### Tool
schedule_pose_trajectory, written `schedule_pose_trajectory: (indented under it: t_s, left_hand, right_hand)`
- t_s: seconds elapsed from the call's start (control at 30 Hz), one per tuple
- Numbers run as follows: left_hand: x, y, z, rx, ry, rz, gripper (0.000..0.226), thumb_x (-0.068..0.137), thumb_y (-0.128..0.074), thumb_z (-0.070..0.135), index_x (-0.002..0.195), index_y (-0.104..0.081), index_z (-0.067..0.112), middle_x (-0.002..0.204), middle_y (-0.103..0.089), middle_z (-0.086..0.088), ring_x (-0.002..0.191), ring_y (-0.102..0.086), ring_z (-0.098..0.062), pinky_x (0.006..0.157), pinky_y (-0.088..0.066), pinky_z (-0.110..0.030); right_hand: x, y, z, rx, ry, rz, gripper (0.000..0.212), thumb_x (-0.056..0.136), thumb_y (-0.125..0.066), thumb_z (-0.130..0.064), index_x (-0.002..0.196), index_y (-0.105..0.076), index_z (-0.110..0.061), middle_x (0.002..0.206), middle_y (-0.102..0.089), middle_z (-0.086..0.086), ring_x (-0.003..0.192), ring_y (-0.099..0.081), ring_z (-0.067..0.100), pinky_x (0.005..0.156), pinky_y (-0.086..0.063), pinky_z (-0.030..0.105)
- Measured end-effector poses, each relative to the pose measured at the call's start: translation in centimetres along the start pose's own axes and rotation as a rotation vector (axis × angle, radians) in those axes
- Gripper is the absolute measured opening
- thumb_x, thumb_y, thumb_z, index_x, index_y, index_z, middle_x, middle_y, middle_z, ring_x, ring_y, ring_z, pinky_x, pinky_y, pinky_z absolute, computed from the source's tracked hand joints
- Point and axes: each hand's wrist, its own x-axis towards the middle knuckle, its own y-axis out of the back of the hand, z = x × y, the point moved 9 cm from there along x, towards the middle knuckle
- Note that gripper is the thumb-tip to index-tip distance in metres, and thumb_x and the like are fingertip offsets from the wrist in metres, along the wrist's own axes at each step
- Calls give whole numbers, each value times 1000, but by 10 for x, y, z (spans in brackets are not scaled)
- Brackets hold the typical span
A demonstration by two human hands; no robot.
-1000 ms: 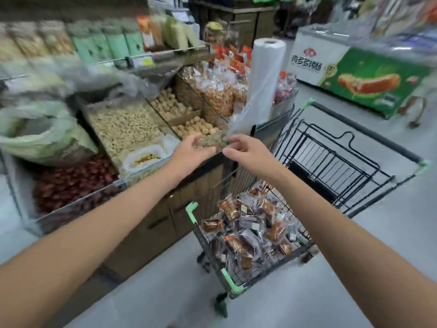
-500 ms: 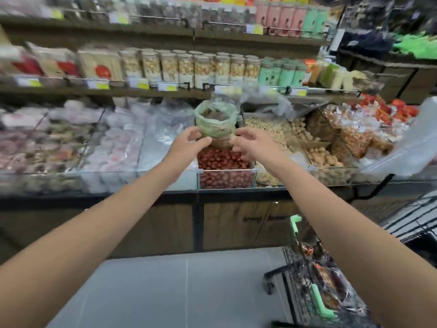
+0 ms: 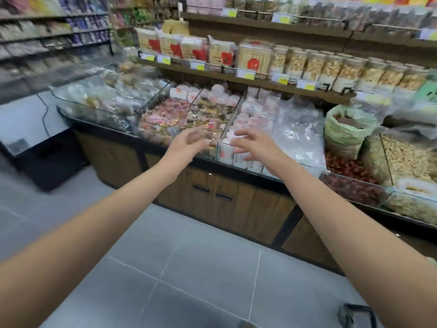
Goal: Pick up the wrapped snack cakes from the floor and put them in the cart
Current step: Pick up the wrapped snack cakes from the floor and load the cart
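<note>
Far L, glass bins [image 3: 99, 102] of wrapped sweets lined the worktop [image 3: 208, 164], clear-fronted so stock showed. L hand [image 3: 189, 144] hovered before them, fingers loosely curled & blurred, so couldn't tell if it held anything. R hand [image 3: 254, 145] was just beside it, fingers spread, empty, prob. readying a reach. No snack cakes showed on the grey floor [image 3: 194, 268]. The cart [image 3: 357, 306] was only a dark corner at bottom R, so next pickup seemed not yet begun

Bins [image 3: 186, 114] atop cabinet [image 3: 236, 209]; shelf [image 3: 260, 82] behind; sack [image 3: 345, 129] right.
</note>
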Motion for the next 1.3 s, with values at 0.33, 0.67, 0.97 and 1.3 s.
schedule_pose_trajectory:
  t_s: [0.33, 0.67, 0.97, 1.3]
  left_hand:
    - [-10, 185, -79, 4, 144, 265, 47, 93, -57, 24, 137, -43, 18, 129, -55, 3, 114, -55, -14, 93, -46, -34]
    - [47, 327, -175, 156, 403, 334, 35, 92, -58, 24, 125, -51, 14, 115, -62, -3, 93, -63, -12, 72, -45, -22]
    - [93, 417, -233, 130, 556, 409, 34, 92, -58, 21, 124, -53, 12, 111, -63, -5, 79, -60, -4, 65, -42, -17]
    - [148, 521, -324, 18, 657, 449, 32, 94, -55, 15, 124, -52, 6, 106, -59, -7, 82, -58, -12, 58, -40, -11]
  right_hand:
    - [85, -192, -61, -8, 66, -281, 23, 90, -62, -31, 112, -56, -26, 102, -69, -6, 78, -69, 1, 67, -52, 20]
    - [200, -386, -81, -52, 77, -569, 27, 94, -57, -23, 119, -58, -13, 100, -70, 1, 85, -68, 15, 78, -56, 33]
    - [286, -512, -92, -184, 92, -763, 27, 94, -54, -26, 119, -56, -17, 98, -67, -3, 89, -66, 13, 83, -54, 34]
    - [362, -642, -74, -277, -4, -871, 26, 92, -55, -21, 117, -57, -14, 89, -63, -7, 80, -63, 9, 82, -53, 32]
